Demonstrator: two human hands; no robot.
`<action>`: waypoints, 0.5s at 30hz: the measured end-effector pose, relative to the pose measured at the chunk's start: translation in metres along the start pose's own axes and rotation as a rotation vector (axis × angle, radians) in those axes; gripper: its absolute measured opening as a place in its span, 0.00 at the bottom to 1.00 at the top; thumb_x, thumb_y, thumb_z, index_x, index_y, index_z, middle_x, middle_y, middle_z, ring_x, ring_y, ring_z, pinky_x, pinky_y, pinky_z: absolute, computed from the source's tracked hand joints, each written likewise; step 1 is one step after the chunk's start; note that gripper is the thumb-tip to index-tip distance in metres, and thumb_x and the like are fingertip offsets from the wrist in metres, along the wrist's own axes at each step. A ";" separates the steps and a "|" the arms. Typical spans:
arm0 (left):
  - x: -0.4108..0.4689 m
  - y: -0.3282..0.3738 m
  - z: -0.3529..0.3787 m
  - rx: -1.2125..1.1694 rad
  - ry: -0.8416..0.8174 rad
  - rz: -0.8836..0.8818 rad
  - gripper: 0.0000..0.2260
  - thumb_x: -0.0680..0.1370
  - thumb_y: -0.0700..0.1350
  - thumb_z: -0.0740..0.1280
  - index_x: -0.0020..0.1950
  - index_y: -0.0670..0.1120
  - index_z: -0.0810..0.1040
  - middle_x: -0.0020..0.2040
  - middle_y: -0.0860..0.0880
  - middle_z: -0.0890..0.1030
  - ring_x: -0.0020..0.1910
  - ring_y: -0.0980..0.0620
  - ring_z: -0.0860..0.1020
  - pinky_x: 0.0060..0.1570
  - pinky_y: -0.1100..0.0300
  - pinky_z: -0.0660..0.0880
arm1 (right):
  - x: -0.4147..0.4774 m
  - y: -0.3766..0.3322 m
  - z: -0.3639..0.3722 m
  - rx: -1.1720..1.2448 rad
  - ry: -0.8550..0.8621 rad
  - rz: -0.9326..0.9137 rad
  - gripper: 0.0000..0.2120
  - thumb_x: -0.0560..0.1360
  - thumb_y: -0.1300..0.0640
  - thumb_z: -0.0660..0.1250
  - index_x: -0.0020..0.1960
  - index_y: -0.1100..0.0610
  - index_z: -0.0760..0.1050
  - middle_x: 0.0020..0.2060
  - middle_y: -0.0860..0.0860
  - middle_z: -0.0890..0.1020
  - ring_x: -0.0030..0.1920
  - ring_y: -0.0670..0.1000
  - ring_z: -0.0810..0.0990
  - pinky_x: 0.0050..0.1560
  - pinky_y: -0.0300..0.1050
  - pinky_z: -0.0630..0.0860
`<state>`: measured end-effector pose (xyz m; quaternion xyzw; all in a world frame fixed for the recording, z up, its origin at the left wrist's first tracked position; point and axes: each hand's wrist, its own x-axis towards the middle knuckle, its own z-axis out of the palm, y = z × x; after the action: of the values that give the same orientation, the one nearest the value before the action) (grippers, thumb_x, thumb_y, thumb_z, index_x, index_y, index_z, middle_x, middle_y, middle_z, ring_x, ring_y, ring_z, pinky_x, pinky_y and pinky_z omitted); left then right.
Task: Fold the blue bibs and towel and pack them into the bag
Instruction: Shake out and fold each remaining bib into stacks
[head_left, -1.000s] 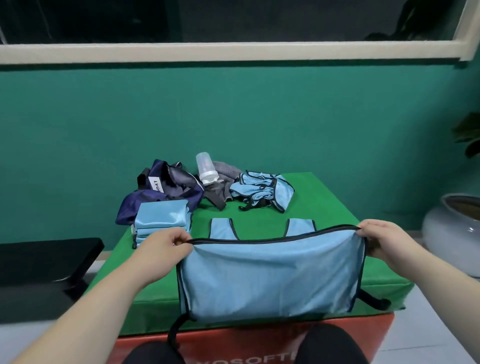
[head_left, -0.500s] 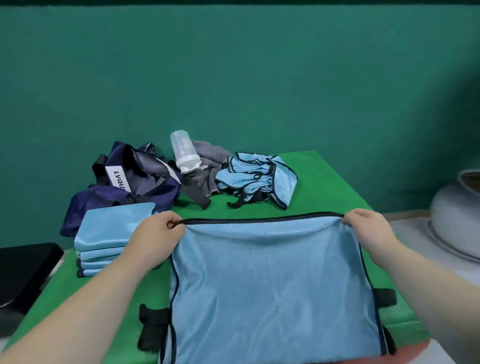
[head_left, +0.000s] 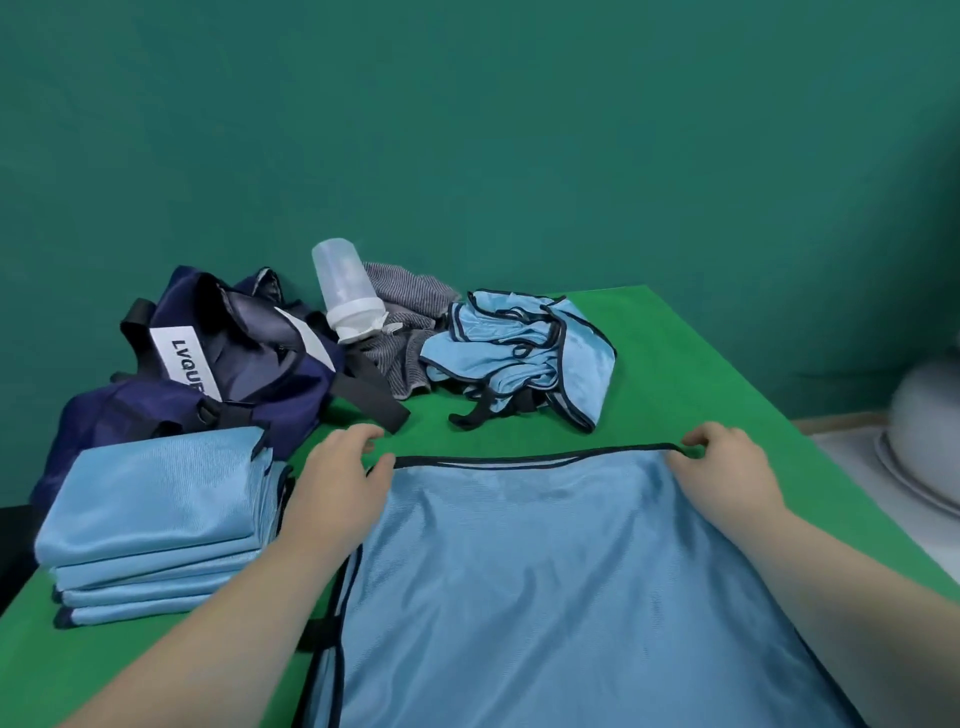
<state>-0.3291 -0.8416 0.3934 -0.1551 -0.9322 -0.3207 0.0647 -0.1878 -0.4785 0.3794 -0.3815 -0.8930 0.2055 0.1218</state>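
A stack of folded light-blue mesh bibs (head_left: 150, 514) sits at the left of the green table (head_left: 701, 374), just beside the left forearm. A careless sweep of that arm during the next fold could, I judge, knock the stack askew or off the near edge. Behind it slumps the navy fabric bag with a white label (head_left: 228, 364). Its mouth is collapsed, so packing may snag unless it is opened first.

A black side strap (head_left: 317, 634) juts from the left edge of the flat light-blue bib with black trim (head_left: 545, 582) and may get trapped in the fold. The left hand (head_left: 340, 480) sits at that bib's upper left corner. The corner is hidden under the palm, so I cannot tell whether the hand pinches the hem or merely lies on it. Without a hold there, the slick cloth could drag sideways and fold crooked.

A clear plastic bottle with a white cap (head_left: 345, 291) leans on the grey striped towel (head_left: 410, 338), and tugging the towel could topple it. Next lies a crumpled heap of light-blue bibs (head_left: 519, 358) with tangled straps, likely to lift together. The right hand (head_left: 727, 470) pinches the flat bib's upper right hem with curled fingertips.
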 end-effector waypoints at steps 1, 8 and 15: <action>-0.006 0.000 -0.001 0.011 0.011 0.032 0.12 0.78 0.45 0.68 0.61 0.48 0.78 0.54 0.51 0.78 0.56 0.49 0.75 0.58 0.52 0.73 | -0.005 -0.002 0.000 -0.013 0.016 -0.025 0.18 0.71 0.47 0.69 0.59 0.51 0.76 0.57 0.54 0.77 0.58 0.59 0.75 0.60 0.55 0.73; -0.076 0.004 -0.014 0.052 -0.218 0.270 0.07 0.79 0.49 0.67 0.56 0.54 0.79 0.55 0.59 0.74 0.58 0.60 0.70 0.58 0.65 0.64 | -0.062 -0.030 0.004 -0.151 0.095 -0.383 0.20 0.66 0.58 0.71 0.58 0.52 0.79 0.59 0.52 0.76 0.62 0.58 0.72 0.70 0.59 0.63; -0.151 -0.013 -0.025 0.282 -0.311 0.493 0.13 0.71 0.60 0.62 0.51 0.58 0.80 0.52 0.62 0.75 0.56 0.61 0.72 0.60 0.62 0.64 | -0.160 -0.082 0.031 -0.139 -0.296 -0.653 0.26 0.76 0.43 0.58 0.72 0.50 0.70 0.72 0.50 0.67 0.74 0.53 0.62 0.75 0.49 0.56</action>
<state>-0.1904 -0.9048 0.3725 -0.4130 -0.9004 -0.1355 0.0181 -0.1427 -0.6548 0.3802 -0.0496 -0.9875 0.1474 0.0240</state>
